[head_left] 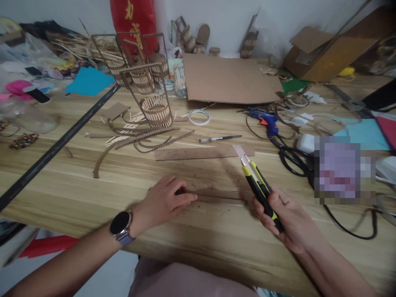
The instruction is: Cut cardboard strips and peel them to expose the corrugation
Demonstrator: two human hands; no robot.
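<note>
My right hand (280,218) is wrapped round a yellow-and-black utility knife (261,192), its blade extended and pointing up and to the left. The blade tip overlaps the right part of a flat brown cardboard strip (198,153). My left hand (170,198), with a watch on the wrist, presses down on a narrower cardboard strip (221,196) nearer the table's front edge. Its fingers cover the strip's left part. Small dark crumbs lie around this strip. Behind the farther strip lies a pen (220,139).
Small stick-and-cardboard baskets (156,111), curved cardboard strips (107,154) and a tape roll (199,117) lie at centre left. A cardboard sheet (232,80) lies behind. At right are a blue glue gun (267,121), black cable (292,163) and a cardboard box (337,49).
</note>
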